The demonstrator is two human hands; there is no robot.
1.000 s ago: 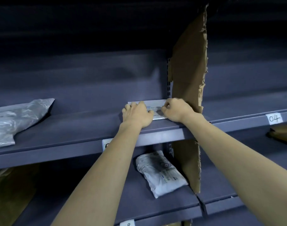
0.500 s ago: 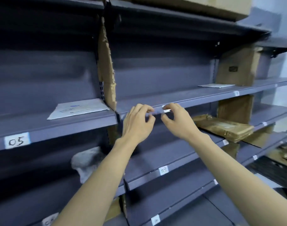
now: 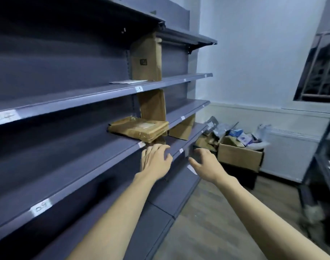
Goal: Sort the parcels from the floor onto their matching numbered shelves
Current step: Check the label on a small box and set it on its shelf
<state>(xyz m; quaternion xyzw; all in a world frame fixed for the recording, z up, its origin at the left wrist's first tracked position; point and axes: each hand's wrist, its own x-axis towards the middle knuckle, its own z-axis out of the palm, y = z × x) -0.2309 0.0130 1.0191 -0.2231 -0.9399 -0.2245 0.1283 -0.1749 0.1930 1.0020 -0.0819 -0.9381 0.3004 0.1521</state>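
The parcels still to sort sit in a heap (image 3: pixel 233 135) on the floor at the far end of the aisle, spilling over an open cardboard box (image 3: pixel 239 155) against the white wall. That heap looks well stocked, so I judge most of the job is left. Some of it is done: a flat brown parcel (image 3: pixel 138 128) lies on a middle shelf (image 3: pixel 70 158), and a thin white envelope (image 3: pixel 127 82) lies on the shelf above, next to an upright cardboard divider (image 3: pixel 146 57). The labels I can read on the shelf edges are 04 (image 3: pixel 5 117) and 09 (image 3: pixel 40 209); the others are too blurred.

Neither grip holds anything. My left hand (image 3: pixel 156 160) has its fingers spread and loose in front of the shelf edge, just below the brown parcel; whether it touches the edge I cannot tell. My right hand (image 3: pixel 207 164) is also wide, fingers relaxed, hanging in the air beside the shelving. The heap lies well apart from both hands, ahead and to my right, so I would have to walk down there for the next parcel.
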